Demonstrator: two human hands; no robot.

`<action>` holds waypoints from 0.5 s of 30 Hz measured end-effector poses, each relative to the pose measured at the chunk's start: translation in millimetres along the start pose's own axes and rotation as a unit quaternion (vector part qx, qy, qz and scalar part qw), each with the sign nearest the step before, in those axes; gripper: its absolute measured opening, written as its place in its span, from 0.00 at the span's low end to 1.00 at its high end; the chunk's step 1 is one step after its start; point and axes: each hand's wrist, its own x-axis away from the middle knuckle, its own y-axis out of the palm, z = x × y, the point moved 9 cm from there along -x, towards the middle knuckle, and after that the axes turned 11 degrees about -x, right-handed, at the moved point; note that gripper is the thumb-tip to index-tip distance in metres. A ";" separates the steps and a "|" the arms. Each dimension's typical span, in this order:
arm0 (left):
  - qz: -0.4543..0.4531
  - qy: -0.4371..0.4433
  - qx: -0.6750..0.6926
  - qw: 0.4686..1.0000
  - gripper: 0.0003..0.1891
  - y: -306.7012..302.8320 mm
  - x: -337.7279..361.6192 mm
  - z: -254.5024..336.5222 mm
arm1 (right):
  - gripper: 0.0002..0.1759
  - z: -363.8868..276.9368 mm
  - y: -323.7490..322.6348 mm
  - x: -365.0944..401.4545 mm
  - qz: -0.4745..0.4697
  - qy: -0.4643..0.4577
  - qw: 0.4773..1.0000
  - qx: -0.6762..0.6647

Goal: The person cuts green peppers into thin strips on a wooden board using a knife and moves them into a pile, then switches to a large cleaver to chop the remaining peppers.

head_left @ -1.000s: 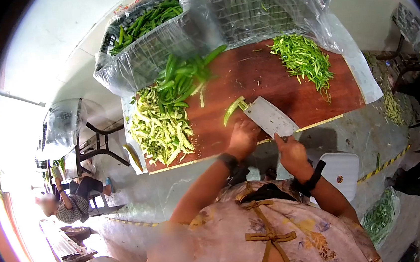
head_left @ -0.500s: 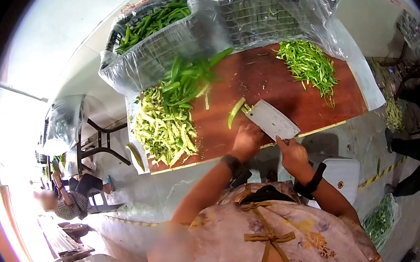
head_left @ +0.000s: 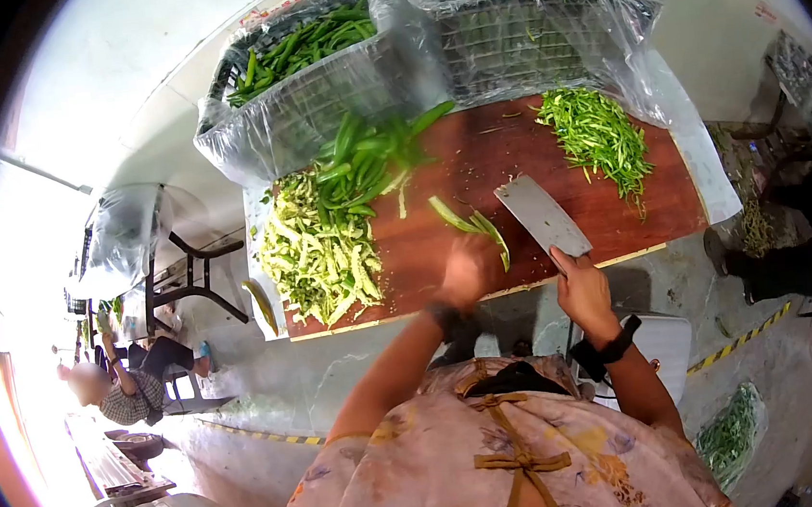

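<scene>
On the red-brown wooden desk point(head_left: 555, 192), at the frame centre, the right hand point(head_left: 583, 286) grips the wide steel cleaver point(head_left: 543, 214). Just left of the blade, the long split green pepper point(head_left: 471, 224) lies diagonally from upper left to lower right. The nearer left hand point(head_left: 468, 269) seems to pinch its lower end.

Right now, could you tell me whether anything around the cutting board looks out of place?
A lone green pepper lies off the left edge of the wooden board, and green scraps litter the floor at right.
</scene>
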 end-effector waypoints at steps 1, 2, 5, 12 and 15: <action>0.000 0.001 0.002 1.000 0.12 -6.6 -7.8 -2.5 | 0.27 -3.1 -5.0 6.3 0.001 0.002 1.000 0.001; 0.032 0.002 -0.004 0.999 0.12 -18.9 -17.5 -5.7 | 0.27 -2.0 -10.4 12.7 -0.011 0.035 0.999 0.003; 0.035 0.009 -0.037 0.999 0.13 -27.4 -37.6 -13.2 | 0.27 11.5 -10.0 35.5 -0.019 0.070 0.997 0.013; 0.018 -0.032 -0.162 0.986 0.07 18.4 -40.3 -15.8 | 0.27 27.0 -18.4 67.6 0.005 0.092 0.996 0.016; -0.091 -0.123 -0.139 0.978 0.05 30.5 -35.0 -7.8 | 0.26 27.2 -24.3 72.9 0.013 0.107 0.994 0.026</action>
